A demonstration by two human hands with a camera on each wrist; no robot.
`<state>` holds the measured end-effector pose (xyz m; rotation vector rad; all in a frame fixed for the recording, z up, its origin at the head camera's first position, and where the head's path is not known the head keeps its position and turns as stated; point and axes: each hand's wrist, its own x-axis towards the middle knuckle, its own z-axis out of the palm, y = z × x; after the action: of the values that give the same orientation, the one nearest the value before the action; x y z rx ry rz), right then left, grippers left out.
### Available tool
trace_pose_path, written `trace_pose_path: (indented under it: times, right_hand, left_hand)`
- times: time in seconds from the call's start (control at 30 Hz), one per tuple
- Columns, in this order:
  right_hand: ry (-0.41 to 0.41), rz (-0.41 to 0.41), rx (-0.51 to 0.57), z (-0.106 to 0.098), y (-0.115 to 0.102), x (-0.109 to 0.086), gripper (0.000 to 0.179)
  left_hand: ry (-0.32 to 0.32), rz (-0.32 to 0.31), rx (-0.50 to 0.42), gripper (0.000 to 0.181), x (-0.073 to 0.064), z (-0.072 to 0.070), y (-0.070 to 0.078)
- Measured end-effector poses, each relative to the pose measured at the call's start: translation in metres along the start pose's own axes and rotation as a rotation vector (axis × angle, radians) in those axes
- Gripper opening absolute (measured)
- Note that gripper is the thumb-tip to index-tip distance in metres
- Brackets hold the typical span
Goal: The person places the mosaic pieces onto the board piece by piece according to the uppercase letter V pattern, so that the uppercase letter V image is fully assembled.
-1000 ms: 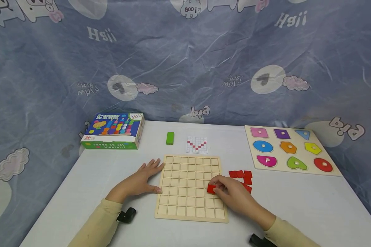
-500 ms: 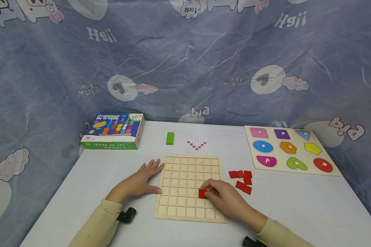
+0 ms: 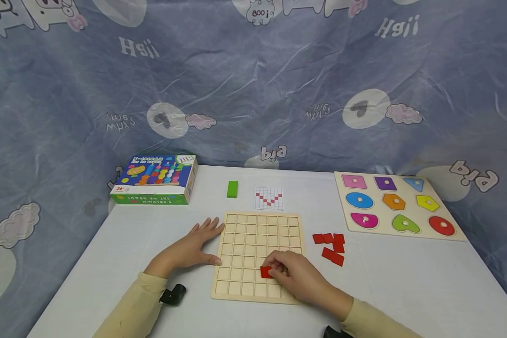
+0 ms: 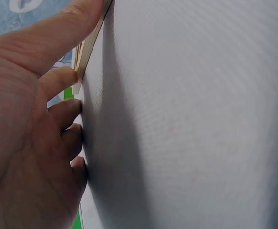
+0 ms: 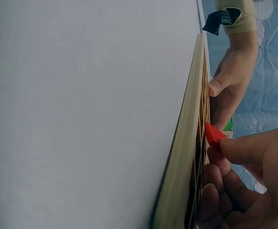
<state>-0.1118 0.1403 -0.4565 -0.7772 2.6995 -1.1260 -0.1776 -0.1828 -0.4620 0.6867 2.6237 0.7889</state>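
A single red tile is over the lower half of the wooden grid board, near its middle column, pinched between the thumb and fingertips of the right hand. The grip is closed down on the tile's near side, with the other fingers curled in beneath. In the right wrist view the tile tilts, one corner towards the grid — whether it touches the wood I cannot tell.

The left hand holds nothing; its fingers are spread and fairly straight, thumb and forefinger touching the board's left edge, the other fingertips down on the white table.

Beside the board's right edge, loose red tiles lie in a small cluster, some touching. Just beyond the far edge is a white card printed with a grid and a red V, and left of that stands a green block. Farther out, a blue and green bead-set box sits at the far left, and a shape puzzle with coloured, knobbed pieces lies at the far right — behind everything hangs a blue patterned cloth.
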Motion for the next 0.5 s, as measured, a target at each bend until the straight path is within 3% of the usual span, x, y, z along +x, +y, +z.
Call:
trace_pose_path:
  times: [0.5]
  right_hand:
    - [-0.032,-0.022,-0.04,0.0084,-0.0069,0.0037,0.013]
  left_hand:
    - [-0.002,-0.007,0.004,0.103,0.0003,-0.0004,-0.0001]
